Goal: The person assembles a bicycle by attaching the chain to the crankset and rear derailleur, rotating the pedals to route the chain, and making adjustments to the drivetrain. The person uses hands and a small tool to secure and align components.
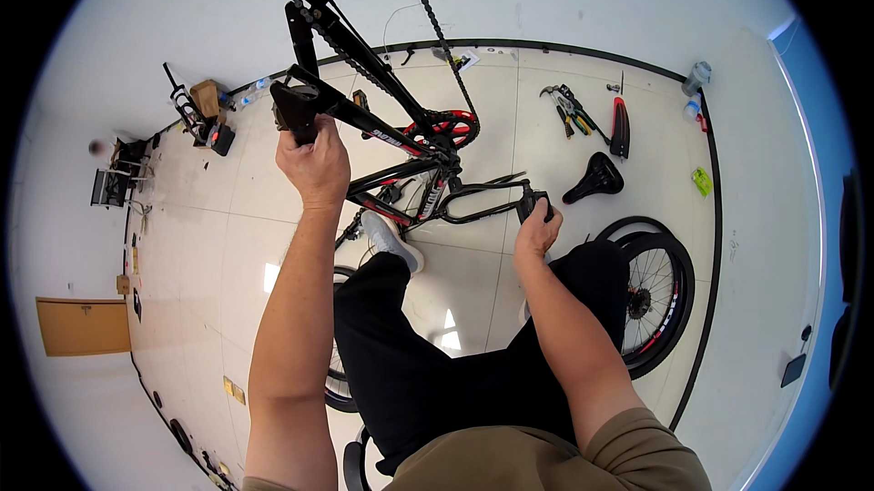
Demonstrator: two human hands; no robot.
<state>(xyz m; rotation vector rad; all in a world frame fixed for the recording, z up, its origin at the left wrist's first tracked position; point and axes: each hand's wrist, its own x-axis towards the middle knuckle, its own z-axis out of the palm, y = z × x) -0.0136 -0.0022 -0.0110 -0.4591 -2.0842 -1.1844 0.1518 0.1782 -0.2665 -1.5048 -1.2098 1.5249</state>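
Note:
A black bicycle frame [387, 183] with red accents stands tilted in front of me, its wheels off. My left hand [314, 163] is closed round a dark part [296, 109] at the end of one frame tube. Further right, my right hand [539, 234] grips a black block-shaped part [533, 205] at the end of a narrow black loop; its exact kind is unclear. A red and black chainring [462, 130] sits between my hands, and the chain [437, 25] runs up from it. One pedal [360, 100] shows behind the tubes.
On the tiled floor to the right lie a saddle [596, 179], several hand tools [572, 111], a red and black mudguard [620, 127] and a wheel [672, 309]. Bottles [696, 78] stand by the right wall. A cardboard box [209, 100] sits far left. My shoe [391, 241] is beside the frame.

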